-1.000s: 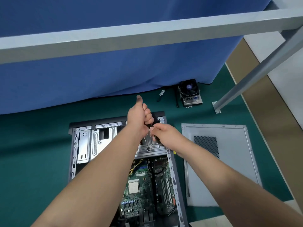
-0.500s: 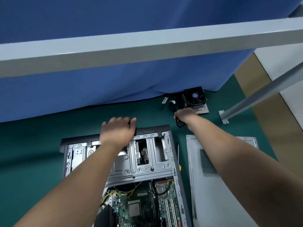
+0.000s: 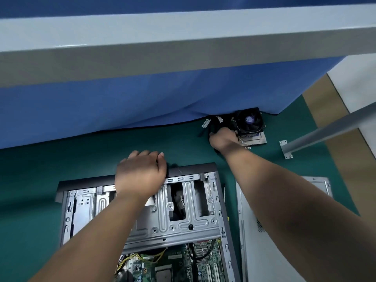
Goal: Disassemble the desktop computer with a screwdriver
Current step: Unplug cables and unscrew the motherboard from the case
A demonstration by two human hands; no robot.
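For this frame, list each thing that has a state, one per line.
Computer case: lying flat, side open, motherboard exposed.
Side panel: removed, flat beside the case.
CPU cooler: out of the case, on the mat.
Left hand: resting on the case's top edge.
Right hand: on black cables beside the cooler; grip unclear.

Green mat [image 3: 50,180]; blue cloth [image 3: 122,102] behind; grey beam [image 3: 183,41] overhead.
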